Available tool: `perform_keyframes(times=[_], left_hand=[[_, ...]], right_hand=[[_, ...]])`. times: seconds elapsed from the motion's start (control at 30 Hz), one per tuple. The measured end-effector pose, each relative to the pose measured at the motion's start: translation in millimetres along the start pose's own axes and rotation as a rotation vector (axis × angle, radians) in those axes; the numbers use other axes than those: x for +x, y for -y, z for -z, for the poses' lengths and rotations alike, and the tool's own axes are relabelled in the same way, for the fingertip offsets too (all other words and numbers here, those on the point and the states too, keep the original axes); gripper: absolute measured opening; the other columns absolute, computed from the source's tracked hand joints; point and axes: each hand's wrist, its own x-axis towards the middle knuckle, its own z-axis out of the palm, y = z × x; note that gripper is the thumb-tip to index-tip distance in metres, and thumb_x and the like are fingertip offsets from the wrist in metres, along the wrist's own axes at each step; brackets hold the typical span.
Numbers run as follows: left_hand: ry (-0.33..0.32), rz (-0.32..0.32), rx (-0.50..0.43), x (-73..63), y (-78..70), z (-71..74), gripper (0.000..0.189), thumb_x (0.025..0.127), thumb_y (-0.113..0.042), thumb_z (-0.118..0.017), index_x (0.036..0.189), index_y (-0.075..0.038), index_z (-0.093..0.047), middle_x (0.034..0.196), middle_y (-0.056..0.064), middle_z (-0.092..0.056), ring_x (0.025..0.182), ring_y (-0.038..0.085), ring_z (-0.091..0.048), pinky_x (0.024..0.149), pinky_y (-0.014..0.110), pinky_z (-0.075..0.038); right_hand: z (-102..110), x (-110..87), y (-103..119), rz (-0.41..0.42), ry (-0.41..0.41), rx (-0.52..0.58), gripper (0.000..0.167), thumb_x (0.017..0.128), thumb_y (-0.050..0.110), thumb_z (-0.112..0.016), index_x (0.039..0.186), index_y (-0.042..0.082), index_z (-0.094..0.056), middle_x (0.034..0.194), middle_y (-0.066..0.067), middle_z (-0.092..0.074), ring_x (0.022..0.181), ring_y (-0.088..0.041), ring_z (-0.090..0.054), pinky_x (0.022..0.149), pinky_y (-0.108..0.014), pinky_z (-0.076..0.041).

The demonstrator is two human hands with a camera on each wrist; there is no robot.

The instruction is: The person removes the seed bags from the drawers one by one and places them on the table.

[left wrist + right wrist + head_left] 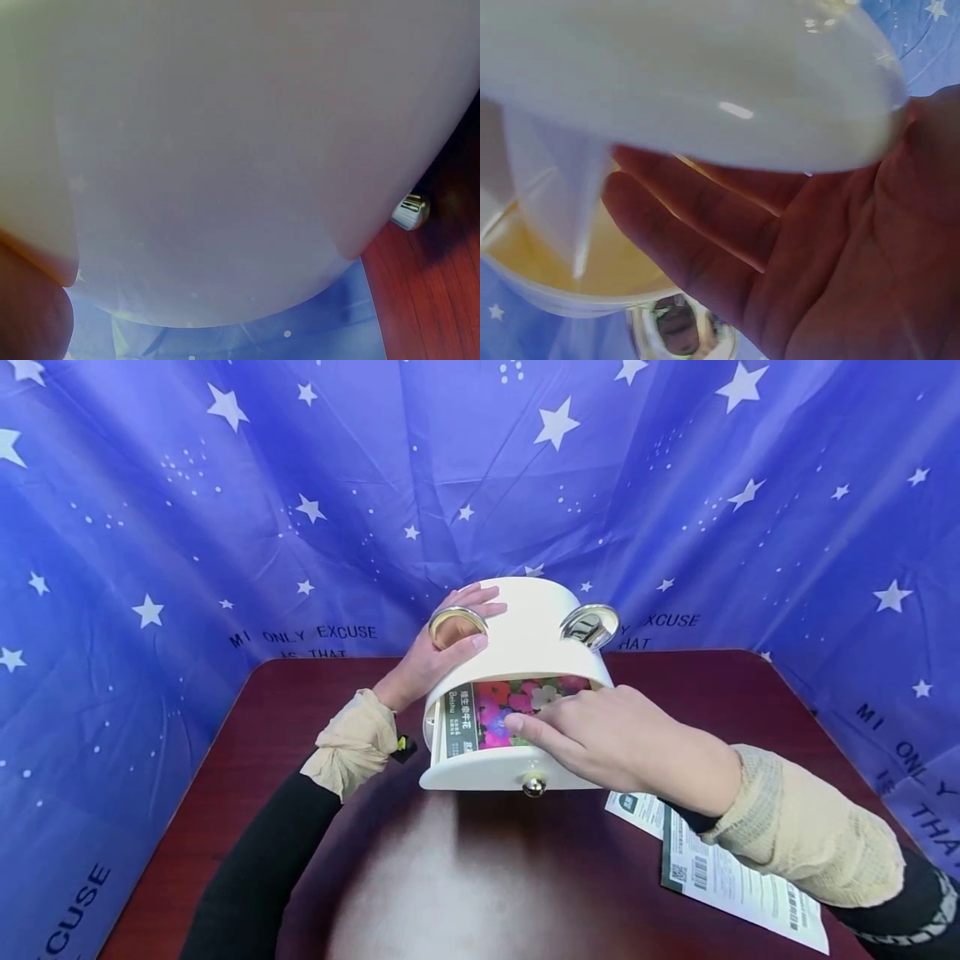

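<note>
A white rounded drawer box [525, 618] with two gold rings on top stands on the table, its drawer [480, 770] pulled out toward me. Inside lies a seed packet [461, 727] printed with colourful flowers. My left hand [450, 643] rests on the box top around the left gold ring, thumb and fingers spread. My right hand [622, 735] reaches over the right end of the drawer front, its thumb above the packet. In the right wrist view its fingers [697, 217] extend nearly straight behind the drawer front; their tips are partly hidden.
Two more packets, backs up, lie on the table at the right: one packet [750, 885] toward the front, another packet [637, 810] partly under the right arm. A gold ball knob [534, 786] sticks out of the drawer front. Behind the table hangs a blue star-patterned curtain [450, 468].
</note>
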Motion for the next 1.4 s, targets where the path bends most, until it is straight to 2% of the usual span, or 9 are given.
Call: perform_keyframes(times=[0.17, 0.27, 0.37, 0.5, 0.6, 0.67, 0.93, 1.1, 1.4], left_hand=[[-0.010, -0.010, -0.016, -2.1, 0.2, -0.1, 0.051, 0.095, -0.028, -0.056, 0.141, -0.006, -0.059, 0.157, 0.010, -0.050, 0.157, 0.013, -0.026, 0.133, 0.032, -0.005], [-0.017, -0.020, -0.022, -2.4, -0.8, -0.3, 0.051, 0.095, -0.027, -0.056, 0.140, -0.005, -0.060, 0.157, 0.011, -0.050, 0.157, 0.015, -0.027, 0.133, 0.032, -0.006], [-0.013, -0.016, -0.026, -1.8, -0.5, -1.6, 0.051, 0.095, -0.026, -0.056, 0.140, -0.005, -0.060, 0.157, 0.011, -0.050, 0.157, 0.014, -0.027, 0.133, 0.031, -0.006], [-0.003, -0.009, -0.022, 0.6, -0.1, -3.1, 0.050, 0.095, -0.025, -0.056, 0.142, -0.007, -0.059, 0.158, 0.008, -0.049, 0.157, 0.013, -0.027, 0.133, 0.030, -0.005], [-0.002, -0.011, -0.023, 2.8, -0.1, -2.3, 0.050, 0.094, -0.025, -0.056, 0.142, -0.007, -0.059, 0.157, 0.008, -0.050, 0.157, 0.013, -0.027, 0.133, 0.030, -0.005], [-0.004, -0.016, -0.033, 4.4, -0.6, -1.1, 0.050, 0.094, -0.024, -0.056, 0.141, -0.006, -0.059, 0.156, 0.010, -0.051, 0.157, 0.013, -0.027, 0.133, 0.030, -0.005], [-0.009, -0.022, -0.024, 5.6, -0.8, 1.5, 0.050, 0.094, -0.023, -0.056, 0.140, -0.004, -0.060, 0.156, 0.012, -0.051, 0.156, 0.015, -0.029, 0.133, 0.031, -0.005], [0.001, -0.005, -0.006, 2.9, -0.2, 0.6, 0.052, 0.094, -0.028, -0.056, 0.141, -0.007, -0.059, 0.157, 0.009, -0.050, 0.157, 0.012, -0.028, 0.133, 0.031, -0.005], [-0.005, 0.003, -0.006, 1.2, 0.9, -0.8, 0.055, 0.094, -0.035, -0.056, 0.140, -0.005, -0.060, 0.156, 0.011, -0.051, 0.156, 0.013, -0.029, 0.133, 0.032, -0.005]], right_hand=[[-1, 4.4, -3, -0.039, 0.036, 0.035, 0.060, 0.104, 0.065, -0.026, 0.089, 0.028, -0.071, 0.074, 0.008, -0.063, 0.086, -0.014, -0.067, 0.065, -0.039, -0.050], [-2, 2.3, -3, -0.015, -0.026, 0.050, 0.055, 0.104, 0.063, -0.030, 0.093, 0.031, -0.072, 0.080, 0.012, -0.065, 0.084, -0.010, -0.065, 0.064, -0.034, -0.048], [-7, -8.5, -4, 0.102, -0.211, 0.024, 0.040, 0.101, 0.059, -0.047, 0.107, 0.032, -0.075, 0.093, 0.016, -0.071, 0.085, -0.005, -0.066, 0.064, -0.032, -0.051], [-14, -29.2, -8, 0.314, -0.489, -0.040, 0.037, 0.089, 0.054, -0.069, 0.115, 0.028, -0.075, 0.109, 0.013, -0.075, 0.093, -0.005, -0.069, 0.070, -0.031, -0.058], [-18, -37.4, -13, 0.432, -0.611, -0.075, 0.041, 0.084, 0.042, -0.078, 0.121, 0.024, -0.073, 0.115, 0.009, -0.075, 0.099, -0.010, -0.070, 0.077, -0.033, -0.059], [-19, -37.2, -16, 0.461, -0.660, -0.080, 0.047, 0.081, 0.036, -0.081, 0.125, 0.020, -0.071, 0.118, 0.005, -0.075, 0.102, -0.013, -0.069, 0.079, -0.035, -0.058], [-22, -22.9, -25, 0.374, -0.742, -0.048, 0.055, 0.084, 0.037, -0.080, 0.134, 0.019, -0.066, 0.133, -0.009, -0.069, 0.118, -0.030, -0.067, 0.094, -0.047, -0.057], [-26, -13.9, -29, 0.293, -0.722, -0.025, 0.057, 0.081, 0.035, -0.082, 0.134, 0.020, -0.066, 0.137, -0.010, -0.067, 0.122, -0.032, -0.066, 0.096, -0.050, -0.057], [-31, -1.6, -32, 0.225, -0.684, 0.008, 0.055, 0.084, 0.034, -0.078, 0.134, 0.017, -0.065, 0.137, -0.009, -0.066, 0.122, -0.031, -0.066, 0.095, -0.050, -0.057]])
